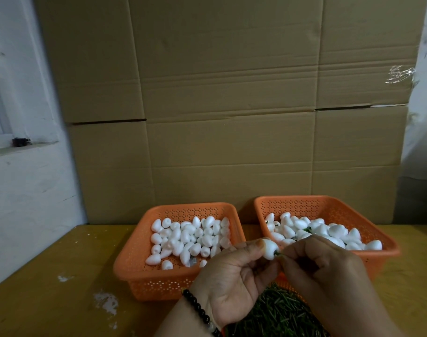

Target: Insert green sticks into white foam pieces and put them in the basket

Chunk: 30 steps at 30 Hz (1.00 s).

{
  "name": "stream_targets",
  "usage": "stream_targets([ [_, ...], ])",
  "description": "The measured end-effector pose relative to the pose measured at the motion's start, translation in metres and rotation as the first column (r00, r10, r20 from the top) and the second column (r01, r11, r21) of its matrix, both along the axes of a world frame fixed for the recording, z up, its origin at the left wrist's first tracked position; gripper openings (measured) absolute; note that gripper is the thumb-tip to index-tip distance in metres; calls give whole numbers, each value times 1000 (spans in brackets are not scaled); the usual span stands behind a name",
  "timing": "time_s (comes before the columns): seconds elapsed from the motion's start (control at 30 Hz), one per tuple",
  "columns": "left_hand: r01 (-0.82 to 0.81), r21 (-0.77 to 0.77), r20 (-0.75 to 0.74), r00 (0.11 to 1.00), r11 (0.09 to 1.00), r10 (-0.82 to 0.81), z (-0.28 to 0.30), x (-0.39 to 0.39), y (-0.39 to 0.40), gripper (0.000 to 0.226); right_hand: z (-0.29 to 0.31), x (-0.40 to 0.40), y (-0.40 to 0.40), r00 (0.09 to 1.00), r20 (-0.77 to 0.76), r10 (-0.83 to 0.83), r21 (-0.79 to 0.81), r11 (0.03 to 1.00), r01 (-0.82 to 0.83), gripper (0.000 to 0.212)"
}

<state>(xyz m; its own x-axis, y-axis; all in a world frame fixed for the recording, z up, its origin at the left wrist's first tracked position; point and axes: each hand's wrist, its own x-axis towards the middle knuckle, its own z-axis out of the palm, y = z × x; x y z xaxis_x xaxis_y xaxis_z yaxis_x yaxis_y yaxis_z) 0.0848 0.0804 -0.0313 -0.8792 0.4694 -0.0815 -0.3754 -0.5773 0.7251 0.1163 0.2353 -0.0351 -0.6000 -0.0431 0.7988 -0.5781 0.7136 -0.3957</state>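
Nearest us, at the bottom edge, we see a pile of green sticks in what looks like a third orange basket, mostly hidden under the hands; only a bit of orange mesh shows between the wrists. Left hand has a dark bead bracelet on the wrist, and its thumb and fingers are curled round a white foam piece, holding it up over the gap between the two far baskets. Right hand has fingers curled in, pinching a stick right at the foam's lower right end; only a short green stub shows between fingertips and foam, so we can't tell how deep it sits. Hands touch at that point. Behind them, on the yellow table, two orange mesh baskets sit side by side, just apart. Left basket holds plain foam pieces, loose in one layer. Right basket holds foam pieces with green stick ends showing among them. White scuffs mark the table at left. Behind the baskets a flattened cardboard sheet stands upright across most of the view, with a white wall and a window sill at far left.
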Motion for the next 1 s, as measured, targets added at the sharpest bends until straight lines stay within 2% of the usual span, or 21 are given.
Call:
stream_targets([
  [0.53, 11, 11, -26, 1000, 1000, -11, -3, -1, 0, 11, -2, -2, 1, 999, 37, -11, -34, 999, 13, 36],
  [0.77, -8, 48, 13, 1000, 999, 7, -2, -4, -3, 17, -2, -2, 0, 976, 190, 107, -154, 985, -79, 41],
  [1.0, -21, 74, -53, 998, 997, 25, 1, -4, -4, 22, -2, -2, -1, 974, 187, 131, -165, 981, -100, 46],
])
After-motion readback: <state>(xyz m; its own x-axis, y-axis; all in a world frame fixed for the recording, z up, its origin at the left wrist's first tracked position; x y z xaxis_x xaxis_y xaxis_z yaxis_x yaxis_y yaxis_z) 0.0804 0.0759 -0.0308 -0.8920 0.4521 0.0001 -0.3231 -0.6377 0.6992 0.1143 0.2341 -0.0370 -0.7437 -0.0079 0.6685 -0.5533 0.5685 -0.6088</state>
